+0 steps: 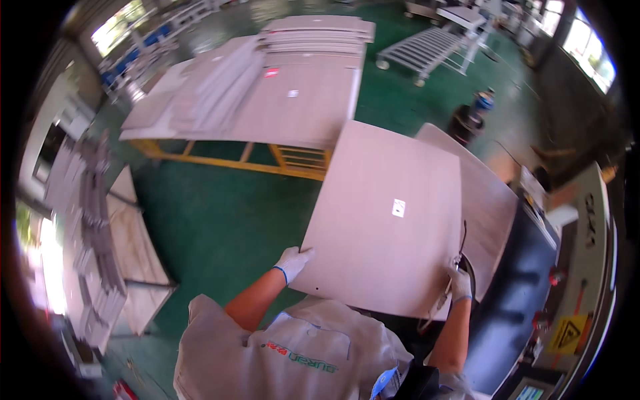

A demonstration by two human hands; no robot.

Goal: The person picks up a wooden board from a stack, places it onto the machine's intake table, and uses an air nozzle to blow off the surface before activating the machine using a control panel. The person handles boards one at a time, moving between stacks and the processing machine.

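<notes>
Beige is the large board [377,260], which in the head view takes the middle of the frame, tilted a little, with a small white label [398,208] on its face. The left hand [293,264], in a white glove with blue cuff, is gripping the board at its lower left edge. The right hand [459,283], also gloved, is at the lower right edge, just beside a dark hose [473,272]; I cannot tell if its fingers hold the board, the hose or both. Behind the board, to the right, leans a second board [495,217]. In the upper middle, more boards [300,100] lie on a yellow frame [303,171]. A roller stand [420,53] is at the upper right, on the green floor [220,220].
</notes>
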